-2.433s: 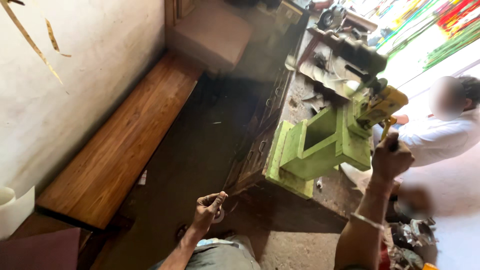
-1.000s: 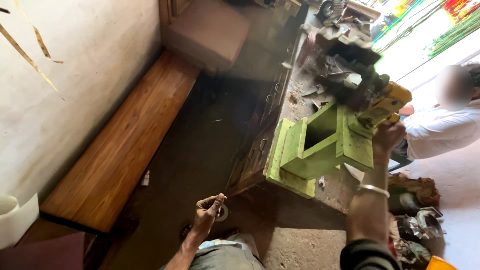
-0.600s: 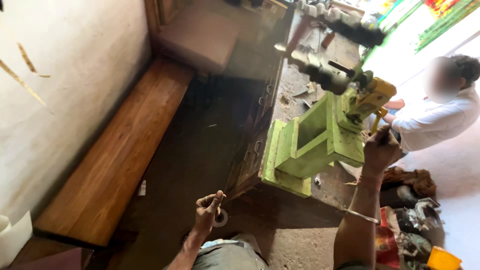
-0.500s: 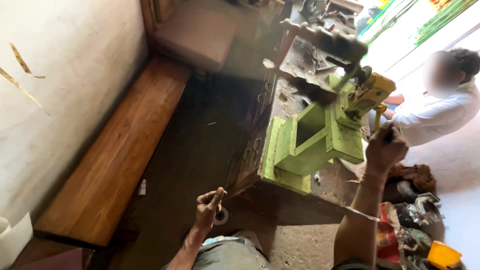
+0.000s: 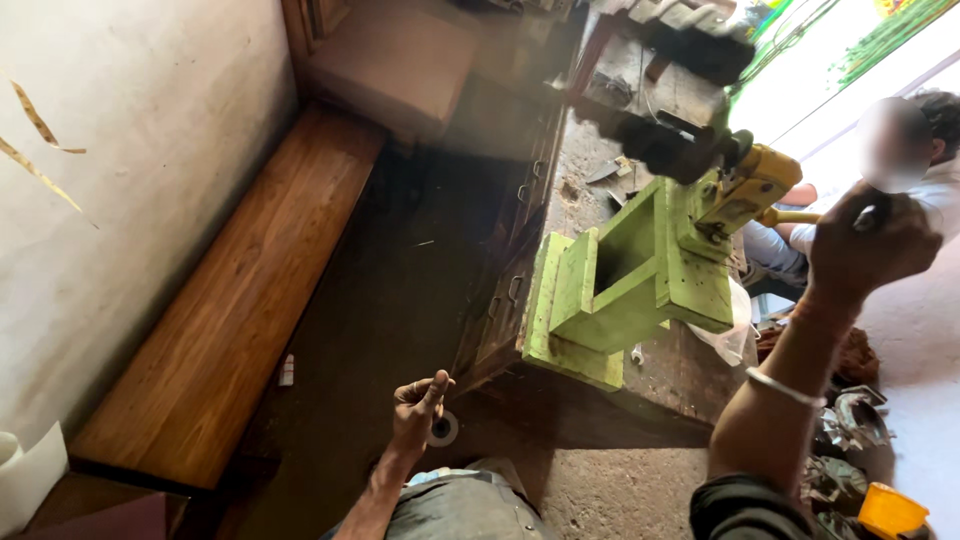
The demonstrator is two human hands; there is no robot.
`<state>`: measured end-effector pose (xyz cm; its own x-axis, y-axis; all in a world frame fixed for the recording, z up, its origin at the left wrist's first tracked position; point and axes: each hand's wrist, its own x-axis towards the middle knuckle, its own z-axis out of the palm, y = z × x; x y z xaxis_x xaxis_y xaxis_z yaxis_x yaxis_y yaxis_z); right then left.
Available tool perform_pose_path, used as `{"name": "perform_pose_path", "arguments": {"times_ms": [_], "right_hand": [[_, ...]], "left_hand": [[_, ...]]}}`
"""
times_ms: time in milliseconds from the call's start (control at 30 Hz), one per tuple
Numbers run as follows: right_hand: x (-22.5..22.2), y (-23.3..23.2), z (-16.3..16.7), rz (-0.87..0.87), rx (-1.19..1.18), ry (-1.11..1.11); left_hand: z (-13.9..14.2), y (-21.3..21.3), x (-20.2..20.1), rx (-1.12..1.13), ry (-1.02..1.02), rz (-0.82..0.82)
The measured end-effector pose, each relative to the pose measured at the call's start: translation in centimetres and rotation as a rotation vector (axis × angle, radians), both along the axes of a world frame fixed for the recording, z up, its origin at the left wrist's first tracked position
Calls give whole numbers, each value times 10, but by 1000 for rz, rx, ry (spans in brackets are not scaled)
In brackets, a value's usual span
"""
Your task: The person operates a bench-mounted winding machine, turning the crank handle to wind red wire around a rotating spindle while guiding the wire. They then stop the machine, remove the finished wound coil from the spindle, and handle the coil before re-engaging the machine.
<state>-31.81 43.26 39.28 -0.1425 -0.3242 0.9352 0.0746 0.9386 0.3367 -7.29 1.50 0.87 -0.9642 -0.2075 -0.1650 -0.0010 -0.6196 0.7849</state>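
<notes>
Handle (image 5: 880,212) gripped in right hand (image 5: 868,248).

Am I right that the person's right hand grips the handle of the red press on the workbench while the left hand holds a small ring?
Not quite: the head view shows the press is light green, not red. The right hand does grip its handle, the press does sit on the workbench, and the left hand holds a small ring.

A green metal press frame (image 5: 640,280) is bolted upright at the near edge of the worn bench (image 5: 690,375), its flat base plate overhanging the front corner. A yellow head (image 5: 745,190) is mounted at its top, towards the bench's far right edge. A dark lever handle (image 5: 868,215) is gripped above it, off the bench. A small ring-shaped part (image 5: 443,428) is held low beside the bench's front.
</notes>
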Motion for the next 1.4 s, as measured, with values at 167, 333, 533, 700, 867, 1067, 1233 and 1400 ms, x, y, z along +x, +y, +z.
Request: {"name": "perform_pose_path", "arguments": {"times_ms": [167, 333, 533, 700, 867, 1067, 1233, 1400], "right_hand": [[-42, 6, 17, 222, -106, -125], [-75, 11, 17, 208, -45, -79], [-121, 27, -19, 423, -294, -278], [-127, 21, -55, 254, -225, -360], [-87, -5, -74, 662, -238, -399], [-72, -5, -104, 449, -143, -257], [-63, 17, -146, 827, -625, -452], [-58, 34, -151, 308, -434, -459]], "left_hand": [[2, -3, 2, 4, -15, 1], [6, -6, 3, 1, -3, 1], [2, -7, 3, 21, -20, 6], [-4, -7, 4, -17, -23, 13], [-7, -9, 7, -28, 2, 16], [-5, -11, 5, -34, -40, -20], [-4, -9, 3, -29, -11, -34], [-2, -11, -8, 6, -2, -51]]}}
